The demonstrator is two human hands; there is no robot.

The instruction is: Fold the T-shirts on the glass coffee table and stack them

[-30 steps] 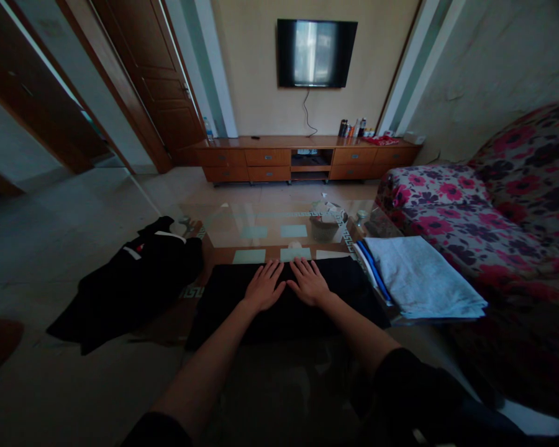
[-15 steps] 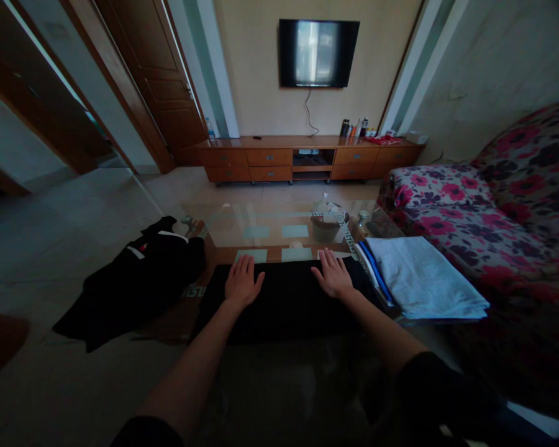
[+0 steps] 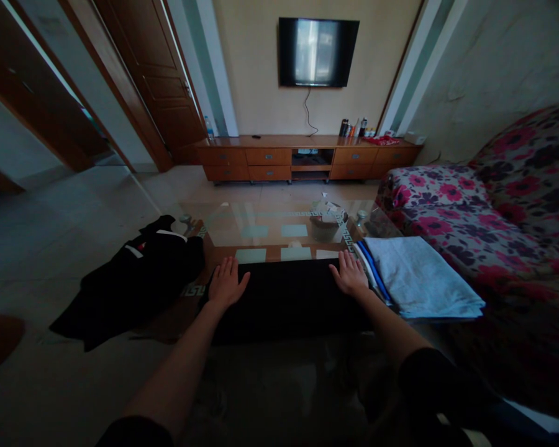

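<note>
Glass table [image 3: 228,234]: Greek-key border.
Folded blk cloth [image 3: 289,298]: table's nr edge, mid.
L hand [image 3: 224,285], R hand [image 3: 351,276]: flat on cloth's ends, nothing gripped.
L edge: rumpled blk garment [image 3: 140,282].
R edge: folded grey cloth [image 3: 423,276].
Room: wall TV [image 3: 319,53] over wood cabinet [image 3: 268,157]; floral sofa [image 3: 447,214] R.

Cloth [image 3: 289,298] on table [image 3: 226,236], stack [image 3: 423,276] at right

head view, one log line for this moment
left hand: open, on black cloth, left end; right hand: open, on its right end; grey cloth: folded, right; black garment: loose, left
</note>
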